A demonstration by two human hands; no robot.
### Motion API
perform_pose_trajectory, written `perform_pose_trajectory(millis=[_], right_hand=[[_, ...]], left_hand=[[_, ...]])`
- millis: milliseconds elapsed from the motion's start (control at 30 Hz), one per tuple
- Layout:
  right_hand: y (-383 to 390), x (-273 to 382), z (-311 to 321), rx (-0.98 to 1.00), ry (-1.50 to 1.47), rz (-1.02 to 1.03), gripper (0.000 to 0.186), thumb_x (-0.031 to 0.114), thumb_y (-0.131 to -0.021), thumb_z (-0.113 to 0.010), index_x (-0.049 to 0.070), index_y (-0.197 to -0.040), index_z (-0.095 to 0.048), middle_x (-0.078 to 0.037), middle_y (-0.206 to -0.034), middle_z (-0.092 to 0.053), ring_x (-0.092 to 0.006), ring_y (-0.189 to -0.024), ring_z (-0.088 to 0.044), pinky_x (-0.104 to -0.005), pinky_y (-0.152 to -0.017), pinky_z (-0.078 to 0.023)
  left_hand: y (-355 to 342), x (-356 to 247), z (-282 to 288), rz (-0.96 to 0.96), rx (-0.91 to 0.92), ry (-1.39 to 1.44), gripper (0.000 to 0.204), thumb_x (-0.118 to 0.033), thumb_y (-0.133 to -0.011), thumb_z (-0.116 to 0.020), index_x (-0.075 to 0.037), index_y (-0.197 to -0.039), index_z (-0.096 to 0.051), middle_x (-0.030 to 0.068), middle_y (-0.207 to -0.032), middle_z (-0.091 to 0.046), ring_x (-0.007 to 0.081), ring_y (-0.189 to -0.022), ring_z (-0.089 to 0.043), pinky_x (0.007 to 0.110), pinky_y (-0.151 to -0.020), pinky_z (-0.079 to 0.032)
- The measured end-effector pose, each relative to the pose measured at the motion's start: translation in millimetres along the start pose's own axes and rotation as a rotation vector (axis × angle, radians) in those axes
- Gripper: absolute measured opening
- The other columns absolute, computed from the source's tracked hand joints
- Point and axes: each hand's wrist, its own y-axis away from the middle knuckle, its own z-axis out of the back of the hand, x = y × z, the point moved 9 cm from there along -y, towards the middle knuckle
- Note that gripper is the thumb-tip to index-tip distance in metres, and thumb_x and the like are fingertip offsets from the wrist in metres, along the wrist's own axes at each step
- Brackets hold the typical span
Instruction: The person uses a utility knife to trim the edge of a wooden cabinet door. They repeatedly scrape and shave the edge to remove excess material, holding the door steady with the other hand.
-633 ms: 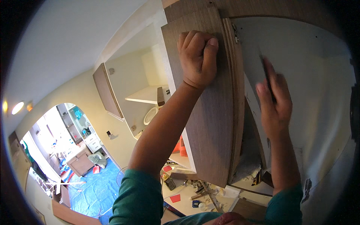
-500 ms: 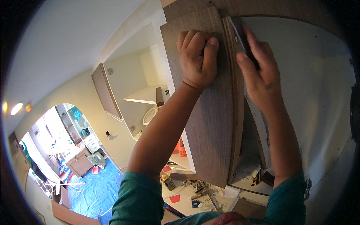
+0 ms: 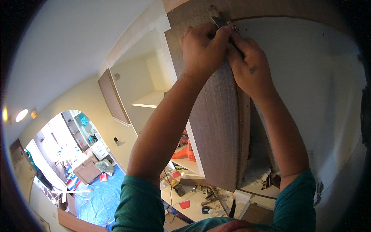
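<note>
High in front of me, my left hand (image 3: 203,50) is closed against the upper part of a tall wood-grain cabinet panel (image 3: 216,135). Its fingers are curled and its thumb lies beside the blade; what it holds, if anything, is hidden. Meeting it from the right, my right hand (image 3: 249,65) grips a dark knife-like tool with a pointed grey blade (image 3: 218,22). The blade crosses the panel near its top right edge and points up and left. A small metal fitting (image 3: 234,27) shows just beside the blade.
Right of the panel is a pale cabinet interior (image 3: 301,77). To the left stands an open wall cabinet with a shelf (image 3: 148,99) and a door (image 3: 113,94). Below, a cluttered counter (image 3: 189,210) holds tools and scraps. Blue sheeting (image 3: 94,203) covers the floor beyond an archway.
My right hand has moved left from the panel's right side, bringing the tool up against my left hand. My left hand has shifted slightly upward and turned, its thumb now by the blade.
</note>
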Motion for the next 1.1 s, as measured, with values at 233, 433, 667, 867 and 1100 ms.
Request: perform_pose_trajectory(millis=[233,433,667,867,1100], right_hand=[[-10,-10,4,-0.002,-0.108,-0.050,0.034,0.016,-0.093,-0.063,-0.002,-0.123,-0.064,-0.024,-0.094,-0.069,-0.0378,-0.087,-0.071,-0.0415,-0.080,-0.055],[-11,-3,13,0.005,-0.090,0.018,0.032,0.015,-0.094,-0.062,-0.002,-0.120,-0.065,-0.025,-0.094,-0.070,-0.0365,-0.087,-0.071,-0.0418,-0.079,-0.055],[-9,-5,8,0.013,-0.019,0.047,0.030,0.016,-0.093,-0.062,-0.002,-0.116,-0.067,-0.024,-0.086,-0.067,-0.0345,-0.072,-0.068,-0.0439,-0.065,-0.053],[-11,-4,10,-0.036,0.022,0.071,0.029,0.016,-0.094,-0.062,-0.001,-0.116,-0.068,-0.024,-0.086,-0.067,-0.0350,-0.072,-0.068,-0.0428,-0.064,-0.053],[-13,2,12,-0.031,-0.043,0.080,0.029,0.017,-0.094,-0.062,-0.001,-0.117,-0.067,-0.024,-0.088,-0.067,-0.0380,-0.077,-0.069,-0.0425,-0.067,-0.054]], left_hand=[[-8,-9,-2,-0.080,-0.076,-0.162,0.035,-0.028,-0.087,-0.064,0.004,-0.074,-0.070,0.0163,-0.060,-0.064,0.0177,-0.052,-0.060,0.035,-0.054,-0.049],[-5,-15,0,-0.091,-0.167,-0.127,0.033,-0.023,-0.082,-0.064,0.003,-0.063,-0.065,0.0196,-0.054,-0.059,0.0246,-0.048,-0.058,0.040,-0.055,-0.048],[-6,-12,1,-0.110,-0.195,-0.102,0.032,-0.023,-0.082,-0.065,0.004,-0.064,-0.065,0.0182,-0.053,-0.058,0.0191,-0.046,-0.056,0.037,-0.050,-0.047],[-7,-10,1,-0.073,-0.229,-0.142,0.032,-0.023,-0.082,-0.064,0.004,-0.066,-0.067,0.0179,-0.053,-0.059,0.0187,-0.046,-0.056,0.037,-0.051,-0.047],[-11,-6,1,0.003,-0.176,-0.147,0.033,-0.025,-0.082,-0.065,0.004,-0.066,-0.067,0.0177,-0.053,-0.059,0.0180,-0.047,-0.057,0.037,-0.051,-0.047]])
